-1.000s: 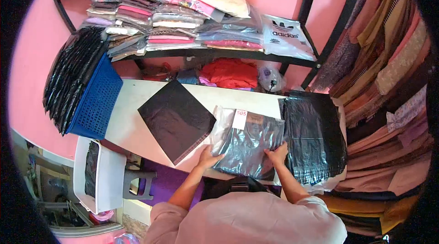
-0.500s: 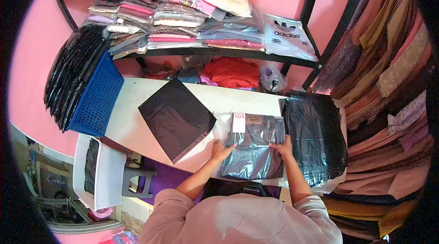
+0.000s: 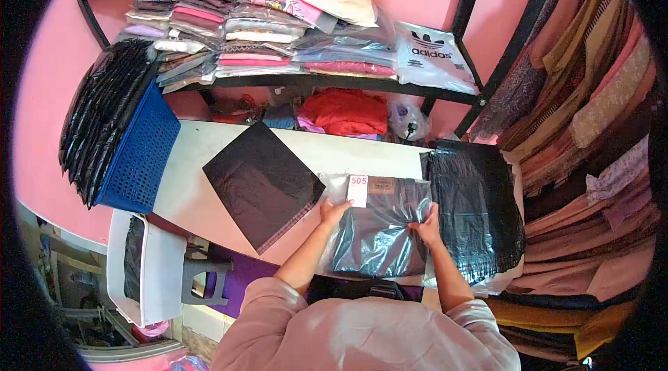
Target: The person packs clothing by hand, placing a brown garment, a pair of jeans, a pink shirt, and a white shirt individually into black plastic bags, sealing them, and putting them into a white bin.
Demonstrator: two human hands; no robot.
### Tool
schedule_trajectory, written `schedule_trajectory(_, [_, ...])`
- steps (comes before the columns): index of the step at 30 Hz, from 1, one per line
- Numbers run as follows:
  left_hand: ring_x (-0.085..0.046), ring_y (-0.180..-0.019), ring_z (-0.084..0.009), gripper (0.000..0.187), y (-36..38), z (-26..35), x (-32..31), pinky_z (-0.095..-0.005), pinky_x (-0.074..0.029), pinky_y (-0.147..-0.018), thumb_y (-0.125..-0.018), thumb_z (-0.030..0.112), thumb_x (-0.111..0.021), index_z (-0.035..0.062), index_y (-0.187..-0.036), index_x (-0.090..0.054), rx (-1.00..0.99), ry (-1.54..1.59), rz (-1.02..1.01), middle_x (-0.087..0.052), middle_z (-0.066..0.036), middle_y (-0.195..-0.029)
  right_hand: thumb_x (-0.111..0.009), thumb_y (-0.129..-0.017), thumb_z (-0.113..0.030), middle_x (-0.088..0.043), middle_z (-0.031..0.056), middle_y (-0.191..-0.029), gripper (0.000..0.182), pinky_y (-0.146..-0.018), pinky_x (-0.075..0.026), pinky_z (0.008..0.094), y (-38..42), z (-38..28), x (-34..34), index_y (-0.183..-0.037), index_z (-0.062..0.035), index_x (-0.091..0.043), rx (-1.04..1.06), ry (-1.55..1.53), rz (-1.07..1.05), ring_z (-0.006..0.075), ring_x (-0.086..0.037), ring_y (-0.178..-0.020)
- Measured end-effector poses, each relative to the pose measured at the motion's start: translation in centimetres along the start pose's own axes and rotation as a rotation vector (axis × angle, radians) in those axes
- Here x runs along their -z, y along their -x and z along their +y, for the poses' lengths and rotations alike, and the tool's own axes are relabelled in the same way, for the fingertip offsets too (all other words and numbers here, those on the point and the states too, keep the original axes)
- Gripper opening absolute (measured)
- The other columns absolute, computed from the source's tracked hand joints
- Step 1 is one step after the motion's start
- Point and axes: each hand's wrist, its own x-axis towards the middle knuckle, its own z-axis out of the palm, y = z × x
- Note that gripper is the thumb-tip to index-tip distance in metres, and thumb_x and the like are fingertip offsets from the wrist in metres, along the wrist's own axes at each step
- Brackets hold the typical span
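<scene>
Folded dark jeans (image 3: 379,235) in a clear plastic bag lie on the white table in front of me. A brown patch and a white tag (image 3: 358,197) reading 505 show at their top edge. My left hand (image 3: 335,211) grips the bag's left side, its thumb just below the tag. On the opposite side, my right hand (image 3: 426,227) pinches the plastic, which wrinkles around its thumb. Left of the jeans, a flat black plastic mailer (image 3: 264,183) lies at an angle. Close to my right hand is a stack of black mailers (image 3: 473,211).
A blue basket (image 3: 142,152) packed with black packages stands on the table's left end. Behind, a shelf (image 3: 334,80) bears stacks of bagged clothes. Fabrics (image 3: 577,127) hang along the right. A white bin (image 3: 163,267) sits below the table's left edge.
My left hand has moved up along the bag's side, its thumb now near the tag. My right thumb has drawn the plastic into more wrinkles. The view has shifted slightly.
</scene>
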Motion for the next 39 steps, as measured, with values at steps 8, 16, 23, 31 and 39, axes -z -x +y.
schedule_trajectory(8, [-0.045,-0.108,-0.0251,0.089,2.0,1.5,-0.4,-0.0356,-0.041,-0.087,-0.056,0.013,-0.08,0.002,-0.124,-0.024,-0.188,0.516,-0.152,-0.043,-0.014,-0.117,-0.067,-0.046,0.017,-0.055,0.0044,-0.1,0.071,-0.085,-0.042,0.0319,1.5,-3.3,2.4,-0.11,-0.0037,-0.044,-0.129,-0.181,-0.128,0.0193,-0.053,-0.096])
schedule_trajectory(16, [-0.037,-0.115,-0.0214,0.107,1.6,2.9,0.8,-0.034,-0.035,-0.094,-0.051,0.009,-0.083,0.0069,-0.132,-0.013,-0.482,-0.052,0.244,-0.036,-0.011,-0.124,-0.063,-0.044,0.02,-0.058,0.0071,-0.094,0.062,-0.078,-0.047,0.0366,1.7,-3.9,4.3,-0.101,-0.0021,-0.051,-0.258,-0.252,-0.189,0.0218,-0.055,-0.09])
schedule_trajectory(23, [-0.051,-0.097,-0.0162,0.071,1.6,4.0,2.0,-0.0298,-0.042,-0.085,-0.057,0.009,-0.079,0.0025,-0.117,-0.042,-0.333,0.315,-0.307,-0.053,-0.007,-0.104,-0.066,-0.045,0.019,-0.062,0.0058,-0.087,0.05,-0.074,-0.048,0.0331,1.2,-2.7,5.0,-0.091,-0.0008,-0.058,-0.257,-0.406,-0.19,0.0199,-0.058,-0.081])
schedule_trajectory(31, [-0.056,-0.078,-0.0134,0.032,1.6,0.6,0.8,-0.0272,-0.045,-0.07,-0.065,0.015,-0.074,0.0015,-0.09,-0.059,-0.531,-0.357,0.235,-0.06,-0.007,-0.087,-0.064,-0.054,0.014,-0.031,0.0147,-0.135,0.095,-0.1,-0.026,0.03,0.4,-5.5,0.9,-0.135,-0.0043,-0.019,0.236,-0.048,-0.06,0.0234,-0.033,-0.122])
schedule_trajectory(39, [-0.061,-0.067,-0.0228,0.031,5.3,4.6,0.9,-0.0329,-0.047,-0.063,-0.065,0.024,-0.07,0.0,-0.082,-0.061,-0.336,-0.29,0.026,-0.063,-0.014,-0.074,-0.053,-0.062,0.009,-0.052,0.0255,-0.098,0.064,-0.075,-0.046,0.0377,1.5,-4.5,-0.5,-0.114,-0.0273,-0.055,0.372,0.504,-0.031,0.0375,-0.053,-0.085])
